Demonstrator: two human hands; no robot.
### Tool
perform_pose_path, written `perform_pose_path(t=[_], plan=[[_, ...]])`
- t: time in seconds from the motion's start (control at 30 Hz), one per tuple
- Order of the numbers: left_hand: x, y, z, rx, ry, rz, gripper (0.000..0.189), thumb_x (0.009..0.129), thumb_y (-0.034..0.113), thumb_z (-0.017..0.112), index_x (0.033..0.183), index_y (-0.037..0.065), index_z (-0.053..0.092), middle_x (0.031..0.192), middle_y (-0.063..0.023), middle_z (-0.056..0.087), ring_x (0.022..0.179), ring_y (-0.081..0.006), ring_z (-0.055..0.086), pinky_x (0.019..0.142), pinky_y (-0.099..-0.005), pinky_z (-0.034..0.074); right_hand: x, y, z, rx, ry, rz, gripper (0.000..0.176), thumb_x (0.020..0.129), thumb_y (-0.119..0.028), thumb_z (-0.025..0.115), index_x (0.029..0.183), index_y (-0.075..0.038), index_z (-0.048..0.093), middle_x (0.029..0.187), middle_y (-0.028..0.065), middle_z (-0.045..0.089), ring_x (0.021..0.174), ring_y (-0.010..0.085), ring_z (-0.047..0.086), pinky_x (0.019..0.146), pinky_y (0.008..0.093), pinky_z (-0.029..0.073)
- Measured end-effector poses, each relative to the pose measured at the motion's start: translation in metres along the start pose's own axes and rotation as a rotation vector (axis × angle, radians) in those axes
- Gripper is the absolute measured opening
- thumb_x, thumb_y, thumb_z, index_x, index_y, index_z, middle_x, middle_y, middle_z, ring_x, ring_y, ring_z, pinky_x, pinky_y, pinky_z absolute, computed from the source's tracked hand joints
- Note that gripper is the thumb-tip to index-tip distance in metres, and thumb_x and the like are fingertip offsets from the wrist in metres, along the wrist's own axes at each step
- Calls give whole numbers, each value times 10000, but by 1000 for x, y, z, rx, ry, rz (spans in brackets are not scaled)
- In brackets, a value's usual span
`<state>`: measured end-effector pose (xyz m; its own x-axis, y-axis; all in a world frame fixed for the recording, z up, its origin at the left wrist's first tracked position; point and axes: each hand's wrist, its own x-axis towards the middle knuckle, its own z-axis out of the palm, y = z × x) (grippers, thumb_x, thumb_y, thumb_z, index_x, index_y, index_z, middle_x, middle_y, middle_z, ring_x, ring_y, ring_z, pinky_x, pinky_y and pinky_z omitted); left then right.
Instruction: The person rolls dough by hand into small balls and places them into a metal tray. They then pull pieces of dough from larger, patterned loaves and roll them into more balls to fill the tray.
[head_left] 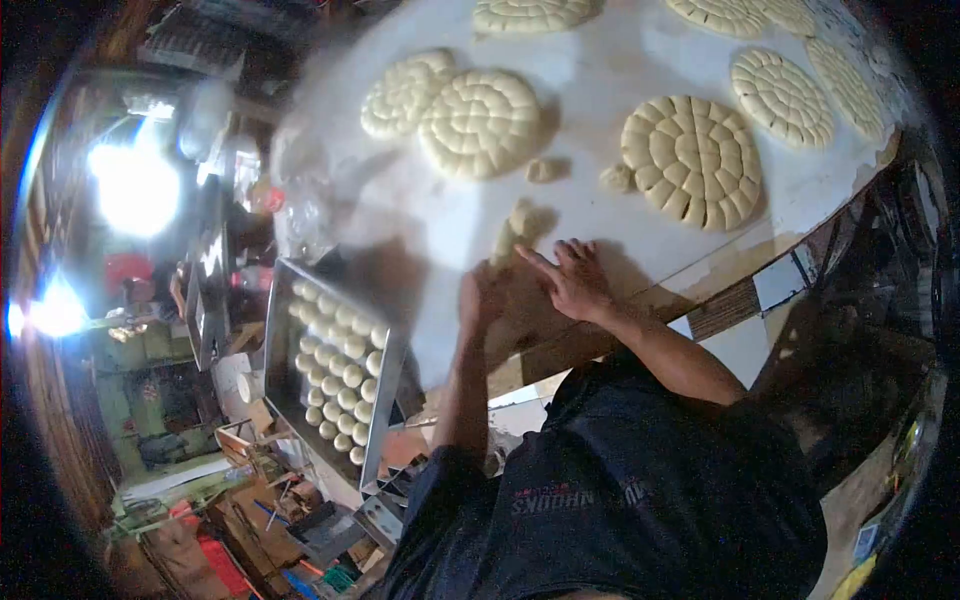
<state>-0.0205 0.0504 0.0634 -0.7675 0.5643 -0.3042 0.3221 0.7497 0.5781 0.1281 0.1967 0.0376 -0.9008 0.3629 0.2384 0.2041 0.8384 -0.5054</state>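
Observation:
A short strip of pale dough (506, 240) lies on the white table, with a thicker lump at its far end. My left hand (482, 297), slightly blurred, is closed around the near end of this strip. My right hand (577, 282) is open just to the right, its index finger stretched toward the strip's side; whether it touches cannot be told. Small dough scraps, one (541, 170) beyond the strip and another (617, 178) to the right, sit on the surface. A scored round of dough (482, 122) is beyond my hands, and another cut round (693, 160) is at the right.
A metal tray (392, 385) holding several rows of dough balls stands left of the table (600, 75). More scored rounds (782, 97) lie toward the table's far right edge. Bright lamps (135, 185) shine at the left, above cluttered tools and boxes.

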Motion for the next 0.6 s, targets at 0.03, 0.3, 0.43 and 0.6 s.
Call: perform_pose_path(t=[0.03,0.3,0.43,0.6], plan=[[8,-64,31,-214,12,-24,383,834,273,664,1146,56,620,1002,-215,674,892,-357,663,747,-429,513,2,-10,12,-62,-53,-96,625,792,-216,618,1398,-241,469,1165,184,502,1105,339,467,877,556,358],[-196,-81,-32,-22,290,-121,380,927,343,603,1072,0,524,1090,-293,604,937,-426,625,740,-453,513,-14,-67,40,385,-74,95,435,934,-309,571,1316,-107,519,1098,191,619,1017,332,603,944,433,450],[-220,-55,-22,-846,519,125,384,923,154,642,1193,31,399,1059,-145,611,851,-207,616,695,-313,508,-77,-111,52,832,-555,-82,322,934,-336,612,1085,-56,567,934,79,634,889,201,596,837,347,469],[-187,-66,4,-780,547,283,366,923,121,626,1196,18,404,1058,-149,569,994,-203,546,858,-316,446,-66,-140,28,1172,93,396,340,875,-245,707,1102,-62,531,977,38,600,827,129,574,724,282,478]])
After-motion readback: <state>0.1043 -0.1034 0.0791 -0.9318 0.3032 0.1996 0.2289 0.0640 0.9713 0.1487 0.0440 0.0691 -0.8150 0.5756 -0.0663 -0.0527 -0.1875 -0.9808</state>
